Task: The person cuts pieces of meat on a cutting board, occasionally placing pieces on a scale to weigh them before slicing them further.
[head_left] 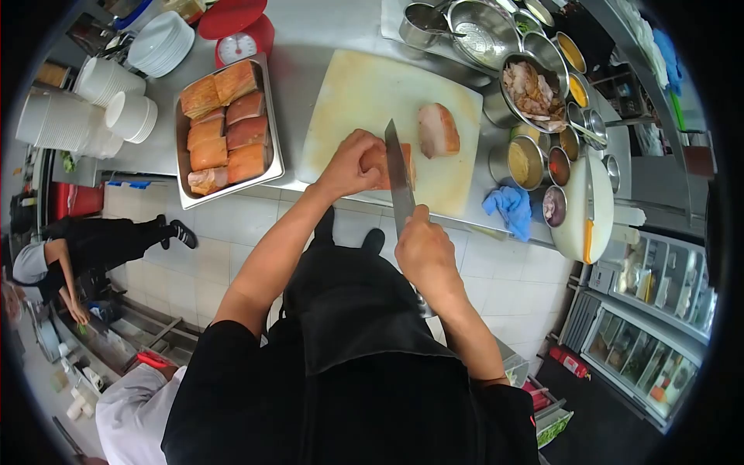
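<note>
On the pale cutting board [349, 85] lies a piece of meat with browned skin [376, 164], partly hidden under my left hand [353, 163], whose curled fingers press on it. My right hand [426, 248] is wrapped round the handle of a large knife [400, 167]. The blade points away from me and rests on or just over the right part of that meat, beside my left fingers. A second piece of meat [439, 130], its pale cut face showing, sits apart to the right of the blade.
A metal tray [277, 155] of browned meat blocks stands left, with a red scale [260, 39] and white bowls [130, 116] beyond. At right are a bowl of sliced meat [535, 89], a blue cloth [509, 209] and an orange-handled knife [589, 225]. Other people are at left.
</note>
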### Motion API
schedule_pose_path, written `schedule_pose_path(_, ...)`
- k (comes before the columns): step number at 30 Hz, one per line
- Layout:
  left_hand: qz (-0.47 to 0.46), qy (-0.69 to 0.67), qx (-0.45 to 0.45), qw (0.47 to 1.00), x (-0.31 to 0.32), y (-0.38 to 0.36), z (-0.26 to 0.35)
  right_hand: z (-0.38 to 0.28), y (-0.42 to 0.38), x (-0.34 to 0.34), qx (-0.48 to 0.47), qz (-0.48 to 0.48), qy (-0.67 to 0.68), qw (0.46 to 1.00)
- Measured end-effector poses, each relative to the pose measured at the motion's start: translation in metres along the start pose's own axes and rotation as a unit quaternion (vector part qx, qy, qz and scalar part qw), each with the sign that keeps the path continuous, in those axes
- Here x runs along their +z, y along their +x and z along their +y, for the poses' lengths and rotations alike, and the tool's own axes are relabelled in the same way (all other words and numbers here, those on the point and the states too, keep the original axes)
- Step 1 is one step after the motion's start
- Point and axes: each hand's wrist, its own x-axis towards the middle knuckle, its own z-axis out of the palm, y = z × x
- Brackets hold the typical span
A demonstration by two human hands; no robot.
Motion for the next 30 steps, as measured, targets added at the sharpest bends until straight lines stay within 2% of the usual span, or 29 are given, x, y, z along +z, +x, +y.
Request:
schedule_pose_path(1,-0.041,-0.02,-0.013,0.999,0.002,0.002,-0.001,-0.006,-0.001,-0.003,0.004,-0.006,0.004,1.0)
schedule_pose_path(3,-0.042,-0.032,0.002,0.999,0.007,0.003,-0.01,-0.014,-0.002,-0.01,0.02,-0.011,0.006,1.0)
schedule_pose_path(5,-0.016,-0.041,0.022,0.999,0.009,0.002,-0.016,-0.022,-0.001,-0.017,0.03,-0.031,0.007,0.999)
schedule_pose_path(15,-0.014,-0.036,0.022,0.999,0.011,0.002,-0.022,-0.055,0.01,-0.029,0.072,-0.068,-0.051,0.994)
schedule_pose_path(17,-0.009,-0.034,0.014,0.999,0.012,0.001,-0.022,-0.056,0.016,-0.032,0.05,-0.07,-0.061,0.994)
schedule_pose_path(21,-0.002,-0.016,0.024,1.0,0.012,0.002,-0.022,-0.046,0.05,-0.013,0.069,-0.076,-0.052,0.993)
schedule_pose_path(24,-0.001,-0.021,0.039,0.999,0.011,0.006,-0.022,-0.041,0.085,0.006,0.055,-0.034,-0.043,0.997)
schedule_pose_path(25,-0.002,-0.031,0.028,0.999,0.01,0.005,-0.023,-0.045,0.089,0.005,0.069,-0.054,-0.042,0.995)
schedule_pose_path(30,-0.017,-0.031,0.014,0.999,0.012,0.002,-0.026,-0.054,0.048,-0.009,0.111,-0.086,-0.048,0.989)
